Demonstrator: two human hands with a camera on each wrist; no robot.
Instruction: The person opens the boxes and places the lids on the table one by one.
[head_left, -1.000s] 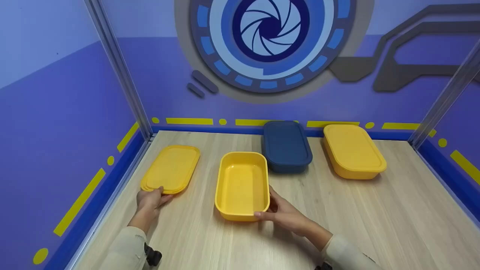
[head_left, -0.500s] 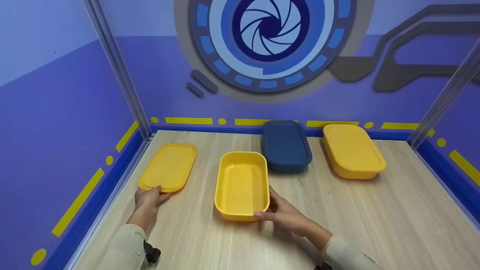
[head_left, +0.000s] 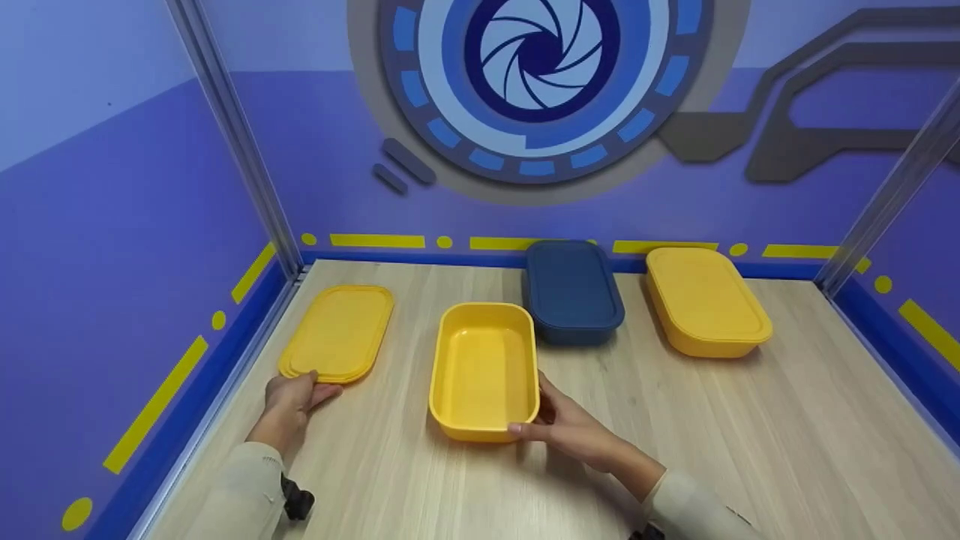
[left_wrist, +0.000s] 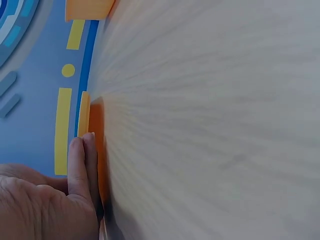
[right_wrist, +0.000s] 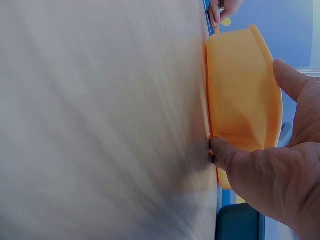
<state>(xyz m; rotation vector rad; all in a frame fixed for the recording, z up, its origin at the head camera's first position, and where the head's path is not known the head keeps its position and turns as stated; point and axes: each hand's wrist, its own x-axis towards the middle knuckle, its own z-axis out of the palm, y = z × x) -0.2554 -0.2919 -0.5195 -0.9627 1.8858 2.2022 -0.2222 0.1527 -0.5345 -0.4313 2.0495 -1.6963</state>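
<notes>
My left hand point(head_left: 289, 397) pinches the near edge of a flat yellow lid point(head_left: 341, 334) at the left of the table, thumb at the rim and fingers at its underside. In the left wrist view the lid point(left_wrist: 85, 110) shows edge-on, close over the tabletop. An uncovered yellow food container point(head_left: 484, 375) stands upright in the middle, its inside bare. My right hand point(head_left: 574, 431) grips its near right corner, thumb on the rim and fingers low on the side wall. The right wrist view shows the thumb and fingers around the container point(right_wrist: 240, 90).
Behind the container, a lidded dark blue food container point(head_left: 574, 289) stands near the back wall. To its right is another lidded yellow container point(head_left: 709, 300). Printed panels point(head_left: 135, 225) enclose the wooden table point(head_left: 712, 420) at the left, back and right.
The lid has shifted slightly left and away from me. My left hand has slid a little left, its thumb drawing back toward the lid's edge. The right hand and container stay still.
</notes>
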